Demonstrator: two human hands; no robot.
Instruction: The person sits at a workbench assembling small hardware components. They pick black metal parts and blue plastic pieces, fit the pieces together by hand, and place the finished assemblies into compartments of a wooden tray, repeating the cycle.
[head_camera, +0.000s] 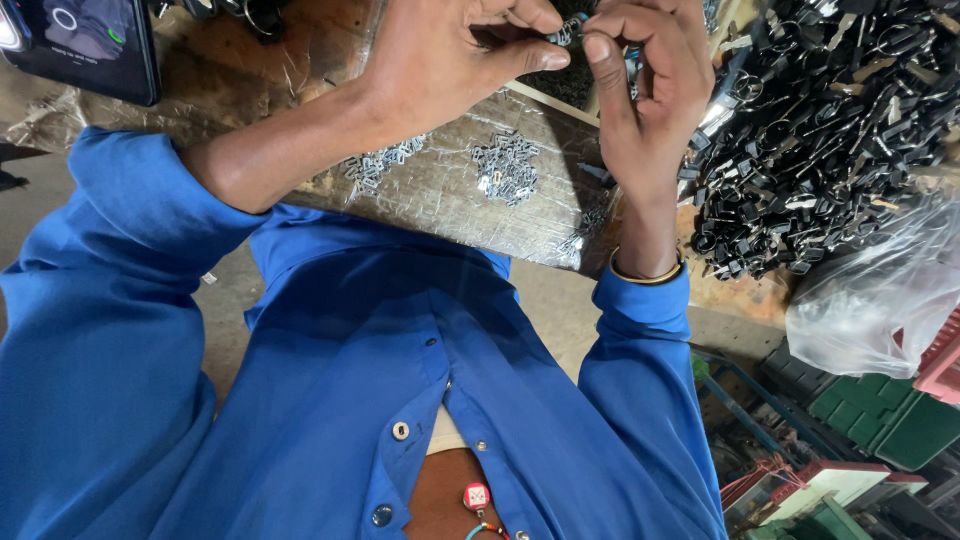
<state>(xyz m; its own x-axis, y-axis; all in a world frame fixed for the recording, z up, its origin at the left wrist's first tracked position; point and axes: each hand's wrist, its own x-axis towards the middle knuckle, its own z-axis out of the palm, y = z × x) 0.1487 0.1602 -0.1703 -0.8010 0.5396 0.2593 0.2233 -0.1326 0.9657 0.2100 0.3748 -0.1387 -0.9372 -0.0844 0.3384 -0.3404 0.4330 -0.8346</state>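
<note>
Two hands meet at the top edge of the view around one small metal ring piece, silvery with a dark part, held up over the bench; the left hand pinches it between thumb and forefinger from one side, and the right hand closes thumb and curled fingers on it from the other, so the fingertips nearly touch; its exact shape is too small to tell; below the hands lies a silvery foil-covered board, tilted across the worn brown bench; on the board sit two loose clusters of small metal clips, one near the left forearm, one nearer the middle; to the right of the right hand a big heap of black key-ring parts spreads over the bench, just beside the wrist, which wears a thin gold bangle; a clear plastic bag lies at the heap's lower edge; both arms wear rolled blue sleeves; a dark phone rests at the upper left corner, well apart from the hands; green and red crates stand low on the right.
</note>
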